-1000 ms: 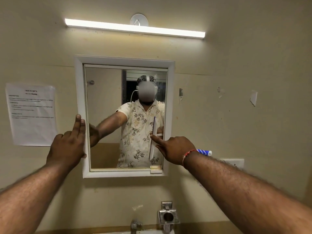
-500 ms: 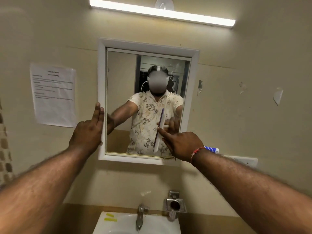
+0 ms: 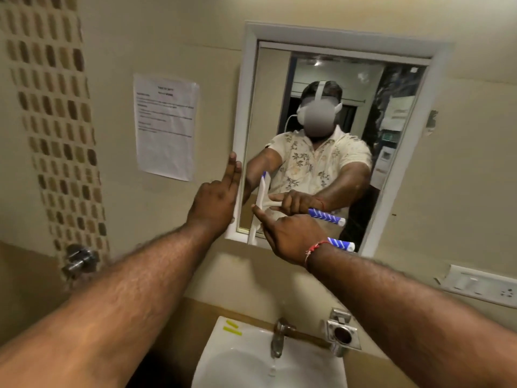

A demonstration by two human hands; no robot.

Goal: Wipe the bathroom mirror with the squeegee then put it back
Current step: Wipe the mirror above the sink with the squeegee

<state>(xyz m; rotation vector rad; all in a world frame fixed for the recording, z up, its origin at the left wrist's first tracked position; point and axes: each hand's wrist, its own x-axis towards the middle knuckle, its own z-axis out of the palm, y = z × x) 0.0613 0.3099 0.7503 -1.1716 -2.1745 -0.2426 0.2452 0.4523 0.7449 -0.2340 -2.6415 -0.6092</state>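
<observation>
A white-framed bathroom mirror (image 3: 340, 37) hangs on the beige wall. My right hand (image 3: 291, 235) grips the squeegee (image 3: 340, 244) by its blue-and-white striped handle, index finger stretched along the neck. The white blade stands upright against the glass near the mirror's lower left corner. My left hand (image 3: 216, 197) presses on the frame's left side, two fingers straight up and the rest curled. The glass reflects a person holding the squeegee.
A white sink (image 3: 243, 357) with a metal tap (image 3: 278, 338) sits below the mirror. A steel holder (image 3: 342, 333) is mounted right of the tap. A paper notice (image 3: 165, 126) hangs left of the mirror, a switch plate (image 3: 481, 285) at the right, a wall valve (image 3: 79, 260) at the left.
The squeegee blade has swept leftward across the glass from the right side to the lower left. My view has shifted left and down, showing more of the sink. My left hand stays on the frame.
</observation>
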